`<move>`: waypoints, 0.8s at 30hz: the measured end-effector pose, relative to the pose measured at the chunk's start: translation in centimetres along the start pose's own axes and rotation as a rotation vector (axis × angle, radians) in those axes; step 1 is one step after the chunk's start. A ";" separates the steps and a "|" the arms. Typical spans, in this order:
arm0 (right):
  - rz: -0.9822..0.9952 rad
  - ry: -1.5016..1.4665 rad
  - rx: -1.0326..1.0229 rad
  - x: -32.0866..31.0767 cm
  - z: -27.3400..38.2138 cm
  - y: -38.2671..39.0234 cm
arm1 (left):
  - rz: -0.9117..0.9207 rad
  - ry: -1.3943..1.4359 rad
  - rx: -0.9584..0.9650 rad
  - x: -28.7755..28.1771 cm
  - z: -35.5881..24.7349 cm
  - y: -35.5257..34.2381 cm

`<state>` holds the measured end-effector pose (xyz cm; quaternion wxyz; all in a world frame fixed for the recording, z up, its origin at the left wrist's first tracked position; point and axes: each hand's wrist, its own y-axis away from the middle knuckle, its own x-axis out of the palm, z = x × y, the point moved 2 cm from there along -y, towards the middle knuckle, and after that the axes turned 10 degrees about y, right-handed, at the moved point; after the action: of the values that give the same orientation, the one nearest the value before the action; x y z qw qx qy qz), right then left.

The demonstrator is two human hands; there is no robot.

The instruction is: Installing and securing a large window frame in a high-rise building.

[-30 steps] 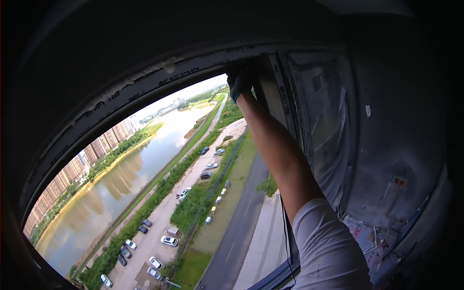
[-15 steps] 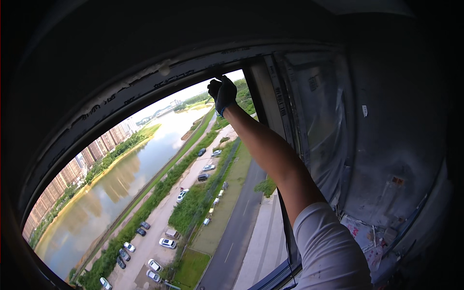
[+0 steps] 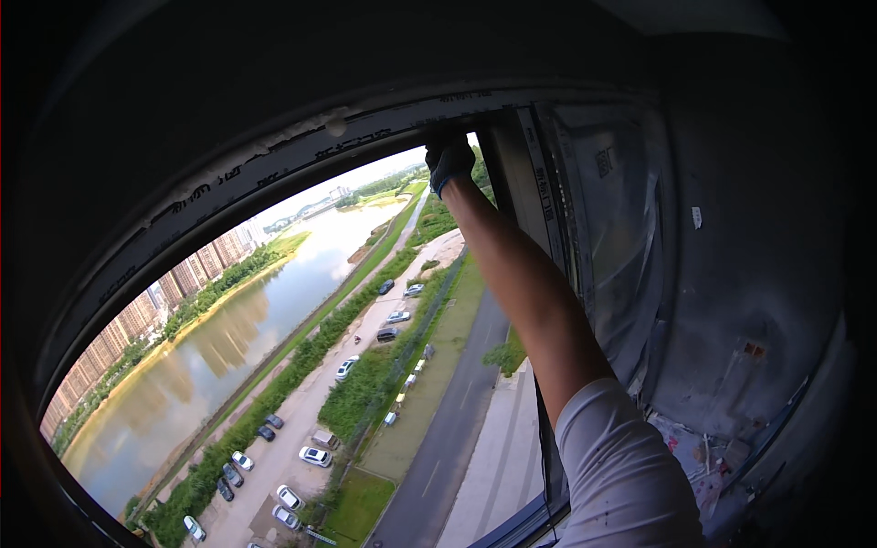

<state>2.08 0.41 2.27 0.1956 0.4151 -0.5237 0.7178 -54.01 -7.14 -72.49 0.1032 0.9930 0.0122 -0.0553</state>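
My right hand (image 3: 450, 164), in a dark work glove with a blue cuff, is raised to the top of a large window opening. It meets the dark underside of the upper window frame (image 3: 352, 142), close to the top right corner. Its fingers look curled, but their tips blend into the dark frame, so whatever they may hold is hidden. My bare forearm (image 3: 525, 283) and light grey sleeve (image 3: 621, 457) cross the right part of the opening. My left hand is out of sight.
Through the opening, far below, lie a river (image 3: 219, 338), parked cars and a road (image 3: 448, 429). Plastic sheeting (image 3: 612, 219) covers a panel right of the window. A dark wall (image 3: 758, 256) stands beyond, with scattered debris (image 3: 703, 457) low at its foot.
My right hand has moved right and slightly up, from in front of the bright view to the frame's underside near the corner. The view has shifted slightly.
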 end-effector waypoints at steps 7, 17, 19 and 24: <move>-0.008 0.136 0.009 4.8 -3.9 5.3 | 0.005 0.019 -0.014 2.4 -0.5 -2.0; 0.288 0.257 0.296 8.4 -5.7 14.4 | 0.026 0.015 -0.066 6.1 0.7 -1.7; 0.450 0.506 0.429 6.9 -4.5 16.7 | 0.013 -0.007 -0.112 5.1 2.8 0.1; 0.764 1.276 0.222 -2.6 1.5 20.4 | -0.030 -0.160 -0.347 -2.5 11.5 11.3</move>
<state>-10.39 -8.20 -11.67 0.1556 -0.2748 -0.3407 0.8856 -57.36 -20.55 -81.06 0.2729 0.9525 0.0279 -0.1326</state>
